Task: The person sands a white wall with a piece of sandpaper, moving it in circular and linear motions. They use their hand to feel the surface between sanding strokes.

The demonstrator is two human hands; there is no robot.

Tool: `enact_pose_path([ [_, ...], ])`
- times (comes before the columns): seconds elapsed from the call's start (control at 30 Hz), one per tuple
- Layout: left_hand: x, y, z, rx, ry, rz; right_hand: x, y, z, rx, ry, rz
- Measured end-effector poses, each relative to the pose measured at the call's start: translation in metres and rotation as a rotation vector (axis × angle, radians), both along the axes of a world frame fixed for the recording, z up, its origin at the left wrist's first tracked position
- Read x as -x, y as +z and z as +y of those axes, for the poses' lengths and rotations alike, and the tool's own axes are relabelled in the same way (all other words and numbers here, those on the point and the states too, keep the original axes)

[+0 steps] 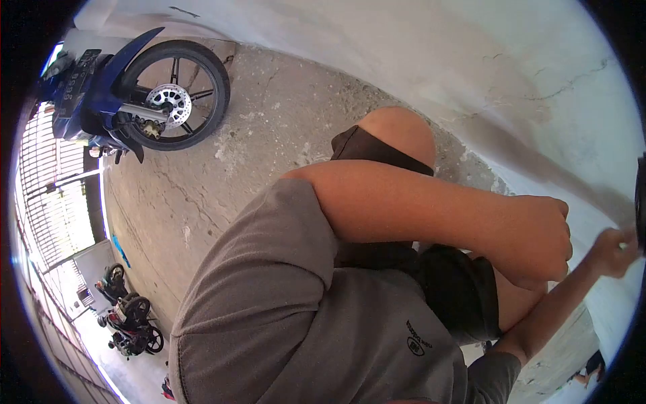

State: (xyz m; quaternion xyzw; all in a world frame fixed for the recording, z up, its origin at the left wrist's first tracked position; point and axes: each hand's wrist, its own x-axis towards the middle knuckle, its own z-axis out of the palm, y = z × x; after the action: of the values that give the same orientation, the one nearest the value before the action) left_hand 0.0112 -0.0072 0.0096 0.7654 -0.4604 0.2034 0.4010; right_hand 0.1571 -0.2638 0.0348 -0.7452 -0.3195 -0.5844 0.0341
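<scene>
A dark object (640, 205) is beside the right grip (614, 253), hold unclear; left grip (538, 239) curled, contents hidden.

The single view looked from the wearer's head, steeply down over the grey shirt (377, 330), which loomed very near toward six o'clock. The hands (538, 239) fell toward three. Its wide, round-edged lens also took in the wall (471, 60) at one o'clock and, farther off, the blue motorbike (101, 101) at ten, whose upper parts pointed to nine: the view was rolled sideways.
</scene>
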Motion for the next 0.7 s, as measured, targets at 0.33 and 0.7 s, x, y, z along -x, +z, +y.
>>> enact_pose_path([
  [0.33, 0.002, -0.001, -0.002, -0.024, -0.01, 0.027, -0.001, 0.004, 0.008, 0.134, -0.021, -0.069],
  [0.7, 0.004, -0.001, 0.0, -0.05, -0.008, 0.028, -0.004, 0.017, 0.003, 0.364, 0.013, -0.073],
])
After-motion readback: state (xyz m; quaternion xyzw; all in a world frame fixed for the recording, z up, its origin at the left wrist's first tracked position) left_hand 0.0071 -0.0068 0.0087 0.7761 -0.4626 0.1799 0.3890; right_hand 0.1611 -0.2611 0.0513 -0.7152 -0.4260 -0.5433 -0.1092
